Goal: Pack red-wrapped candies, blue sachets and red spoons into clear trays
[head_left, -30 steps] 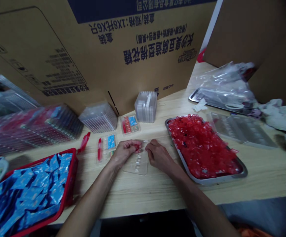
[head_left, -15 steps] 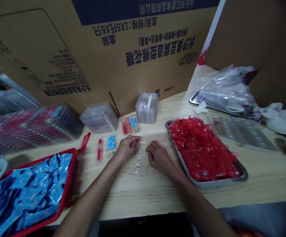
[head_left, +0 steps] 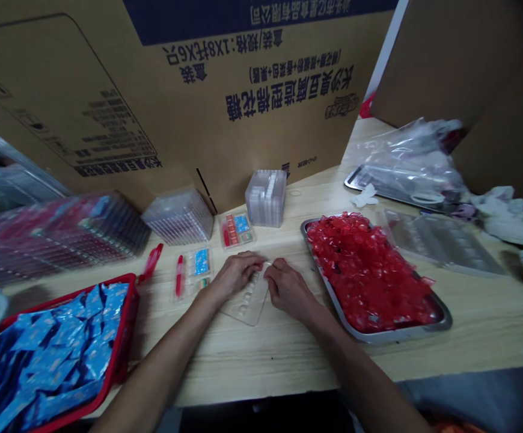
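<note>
A clear plastic tray (head_left: 251, 305) with a row of moulded hollows lies tilted on the table between my hands. My left hand (head_left: 238, 273) is closed over its far left part, with a bit of red showing at the fingertips. At the far right corner, the fingers of my right hand (head_left: 286, 282) pinch the tray's edge. To the left lies a filled clear tray (head_left: 202, 281) with a blue sachet and a red tube beside it in its slots. Behind it sits another filled tray (head_left: 237, 230) with red, blue and green pieces.
A metal tray of red wrapped pieces (head_left: 370, 273) stands at right, a red basket (head_left: 128, 325) of blue sachets at left. Stacked clear trays (head_left: 266, 198) and another stack (head_left: 180, 216) stand before the large carton (head_left: 189, 120). Plastic bags (head_left: 415, 156) lie at back right.
My left hand has moved slightly further over the clear tray. The tray has turned a little, its near end shifting left. My right hand stays at the tray's corner.
</note>
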Tool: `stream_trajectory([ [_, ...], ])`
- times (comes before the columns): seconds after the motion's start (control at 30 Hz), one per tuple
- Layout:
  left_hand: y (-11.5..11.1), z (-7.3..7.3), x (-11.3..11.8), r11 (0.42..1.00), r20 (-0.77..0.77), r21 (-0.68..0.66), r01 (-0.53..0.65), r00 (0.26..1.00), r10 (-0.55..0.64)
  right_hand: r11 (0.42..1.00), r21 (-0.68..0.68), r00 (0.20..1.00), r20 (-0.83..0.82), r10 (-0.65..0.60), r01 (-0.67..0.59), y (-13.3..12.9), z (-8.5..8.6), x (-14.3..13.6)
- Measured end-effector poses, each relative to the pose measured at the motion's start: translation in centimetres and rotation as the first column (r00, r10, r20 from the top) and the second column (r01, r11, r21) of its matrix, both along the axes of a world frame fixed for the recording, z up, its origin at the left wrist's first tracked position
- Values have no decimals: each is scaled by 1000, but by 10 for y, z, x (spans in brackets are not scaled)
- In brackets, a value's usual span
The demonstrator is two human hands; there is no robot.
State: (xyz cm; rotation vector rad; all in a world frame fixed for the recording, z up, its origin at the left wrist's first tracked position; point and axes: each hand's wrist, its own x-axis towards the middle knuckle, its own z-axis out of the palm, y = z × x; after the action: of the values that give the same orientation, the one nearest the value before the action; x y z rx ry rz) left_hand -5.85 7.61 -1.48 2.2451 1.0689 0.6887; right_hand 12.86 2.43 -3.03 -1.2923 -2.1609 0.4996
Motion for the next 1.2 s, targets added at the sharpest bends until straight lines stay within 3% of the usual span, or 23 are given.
stream_trajectory([
  [0.1,-3,-3,1,998,4,-3,-68,998,68,1000,23,992,-124,-3,6,3,4,7],
  [0.2,-13,-10,2,985,45,33,-169,985,167,986,37,917,-373,-140,165,10,8,24],
  [0.3,-27,-14,5,968,58,53,-244,969,241,944,-136,784,-528,-325,300,18,6,37],
  [0.43,-43,-2,20,934,25,107,-341,940,340,927,-344,669,-655,-350,149,23,-5,36],
  [0.57,-44,17,52,967,-181,143,-212,955,236,929,-340,610,-708,-356,148,23,-10,31],
  [0.7,-35,20,75,978,-346,132,-161,917,198,940,-282,676,-657,-333,189,23,-10,33],
  [0.9,-28,13,73,988,-299,119,-103,945,134,946,-209,730,-602,-323,246,24,-6,35],
  [0.97,-24,12,68,985,-155,89,-150,974,163,948,-173,773,-549,-318,266,23,-4,36],
  [1.03,-20,11,60,965,92,4,-263,961,261,966,-104,854,-452,-257,235,21,-2,39],
  [1.1,-18,11,49,921,320,-177,-347,864,388,990,-29,937,-318,-142,140,16,0,40],
  [1.2,-20,14,30,810,481,-498,-309,679,555,999,19,993,-109,-42,44,5,2,39],
])
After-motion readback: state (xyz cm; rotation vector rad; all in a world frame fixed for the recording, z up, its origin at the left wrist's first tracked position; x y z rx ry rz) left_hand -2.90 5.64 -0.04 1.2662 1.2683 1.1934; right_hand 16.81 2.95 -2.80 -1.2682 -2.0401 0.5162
